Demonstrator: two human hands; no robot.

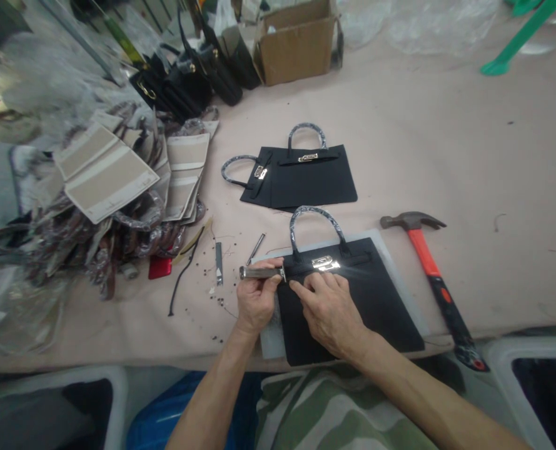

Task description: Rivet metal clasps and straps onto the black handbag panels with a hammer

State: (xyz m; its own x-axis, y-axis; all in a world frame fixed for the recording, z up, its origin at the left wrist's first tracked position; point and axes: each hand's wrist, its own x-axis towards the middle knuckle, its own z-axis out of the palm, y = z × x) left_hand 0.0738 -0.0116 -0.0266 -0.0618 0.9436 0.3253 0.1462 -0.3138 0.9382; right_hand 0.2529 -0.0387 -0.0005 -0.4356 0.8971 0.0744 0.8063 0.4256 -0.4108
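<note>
My left hand (pixel 256 302) is closed round a metal hand punch (pixel 261 272), held nearly level in the picture. Its tip meets the left edge of a black handbag panel (pixel 366 300), at the end of the strap. Resting on that panel is my right hand (pixel 329 306), its index finger stretched toward the punch tip and the others bent. The thumb is hidden. A shiny turn-lock plate (pixel 325 263) sits just above my right fingers. The panel's plastic-wrapped handle (pixel 316 212) arches away from me. Under the panel lies a whitish board (pixel 271 340).
A claw hammer (pixel 428 262) lies to the right. Two more black panels (pixel 315 181) lie beyond. On the left are a cutter blade (pixel 219 262), a thin metal rod (pixel 256 248) and piled beige-lined panels (pixel 111 172). A cardboard box (pixel 296 50) stands behind.
</note>
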